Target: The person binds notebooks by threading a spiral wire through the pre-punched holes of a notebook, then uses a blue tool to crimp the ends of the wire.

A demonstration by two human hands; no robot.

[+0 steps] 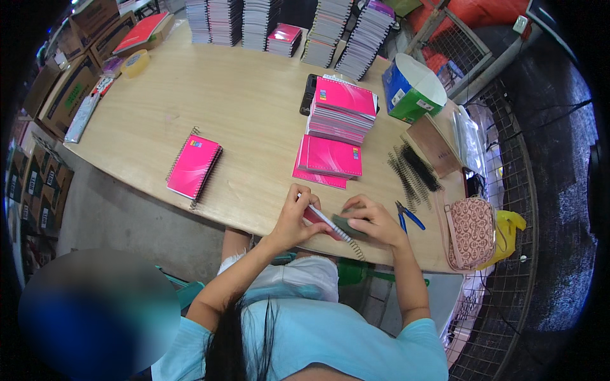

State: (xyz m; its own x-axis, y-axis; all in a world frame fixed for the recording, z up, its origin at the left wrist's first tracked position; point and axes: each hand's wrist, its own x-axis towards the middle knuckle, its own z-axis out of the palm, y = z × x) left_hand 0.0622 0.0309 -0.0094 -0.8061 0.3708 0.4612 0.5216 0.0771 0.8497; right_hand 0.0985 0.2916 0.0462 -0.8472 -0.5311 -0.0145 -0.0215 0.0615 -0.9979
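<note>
Both hands grip 1 notebook, its cover mostly hidden by fingers.

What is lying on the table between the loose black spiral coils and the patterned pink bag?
In the head view, blue-handled pliers lie on the table between the black spiral coils and the patterned pink bag, just right of the person's right hand.
</note>
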